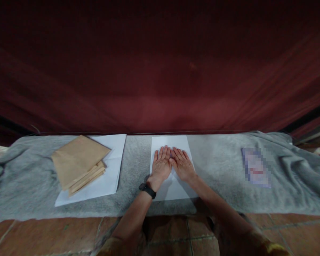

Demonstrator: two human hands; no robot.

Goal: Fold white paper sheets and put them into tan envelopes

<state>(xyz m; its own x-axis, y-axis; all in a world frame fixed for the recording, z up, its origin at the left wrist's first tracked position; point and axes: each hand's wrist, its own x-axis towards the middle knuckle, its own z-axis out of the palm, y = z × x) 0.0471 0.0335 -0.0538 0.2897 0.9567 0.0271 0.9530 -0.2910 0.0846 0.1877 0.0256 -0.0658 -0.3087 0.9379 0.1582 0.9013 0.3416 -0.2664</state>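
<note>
A white sheet of paper lies on the grey blanket in front of me. My left hand rests flat on it, fingers stretched out and together, a black watch on the wrist. My right hand lies flat beside it on the same sheet, fingers extended, its fingertips touching those of the left. Neither hand holds anything.
To the left, a stack of brown envelopes sits on a pile of white sheets. A blurred card or packet lies on the blanket at right. A dark red curtain hangs behind. Terracotta floor tiles show in front.
</note>
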